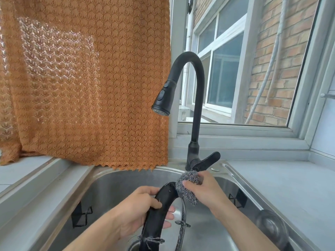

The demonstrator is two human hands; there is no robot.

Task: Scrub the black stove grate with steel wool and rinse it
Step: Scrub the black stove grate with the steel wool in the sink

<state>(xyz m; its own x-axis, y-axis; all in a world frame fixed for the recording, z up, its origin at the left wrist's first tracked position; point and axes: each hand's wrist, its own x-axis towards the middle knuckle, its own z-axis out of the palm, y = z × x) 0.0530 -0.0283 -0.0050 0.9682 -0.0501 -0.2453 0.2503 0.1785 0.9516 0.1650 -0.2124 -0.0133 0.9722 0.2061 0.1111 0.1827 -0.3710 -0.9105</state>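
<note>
Left hand (137,209) grips the black stove grate (159,211) upright over the steel sink (112,185), right hand (204,189) pinches steel wool (186,185) against the grate's top edge, below the black faucet (195,98).

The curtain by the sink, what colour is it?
Orange-brown curtain, with a knitted scale-like pattern; seen in the head view.

I count one black stove grate (155,212), one steel wool pad (187,187), one faucet (192,98), one sink (116,183), one orange curtain (87,78) and two hands, the left hand (137,207) and the right hand (206,191).
</note>
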